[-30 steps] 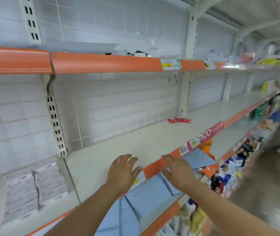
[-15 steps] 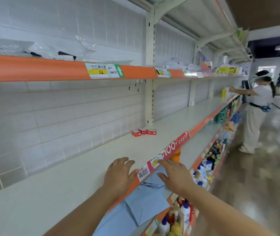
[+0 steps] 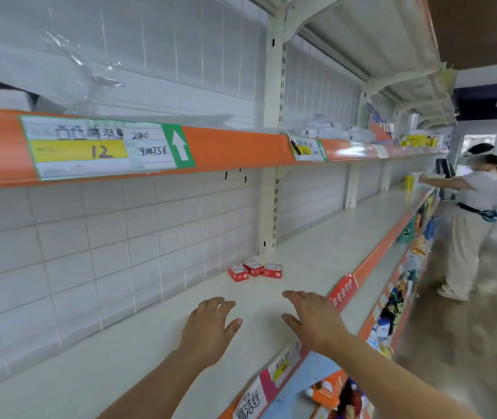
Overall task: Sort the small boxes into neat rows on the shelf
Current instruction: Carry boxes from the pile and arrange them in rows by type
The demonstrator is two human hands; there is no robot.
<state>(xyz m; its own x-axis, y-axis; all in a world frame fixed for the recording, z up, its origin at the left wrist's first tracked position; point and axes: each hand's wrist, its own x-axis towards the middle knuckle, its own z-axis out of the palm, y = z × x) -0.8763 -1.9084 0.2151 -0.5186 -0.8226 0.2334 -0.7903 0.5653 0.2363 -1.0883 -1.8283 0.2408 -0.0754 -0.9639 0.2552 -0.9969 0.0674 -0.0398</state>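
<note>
1. Your left hand point(image 3: 209, 326) is reaching out flat over the shelf point(image 3: 316, 252), palm down, fingers straight and spread loosely, thumb splayed to the right — it is holding nothing. Whether the palm is touching the shelf surface or hovering just above it, you cannot tell from this view.
2. Your right hand point(image 3: 313, 320) is lying just beside it, also palm down and wide open, fingers stretched forward toward the back wall, gripping nothing. The two hands are sitting apart, with a bare strip of shelf showing between the thumbs.
3. The small red boxes point(image 3: 254, 270) — three of them — are sitting beyond your fingertips, near the tiled back panel and just in front of the upright post point(image 3: 270, 189). They are lying close together in a loose, uneven line, the left one angled; neither hand is touching them.
4. Along the shelf's front edge an orange strip is carrying a red promotional tag point(image 3: 342, 291) just right of your right hand.
5. Overhead, the upper shelf's orange edge is holding a price label point(image 3: 105, 146) with a handwritten "12" on yellow and a white arrow on green.
6. Lower shelves to your right are showing colourful packaged goods point(image 3: 392, 309), blurred.
7. Another person point(image 3: 471, 219) is standing down the aisle, reaching toward the shelving.
</note>
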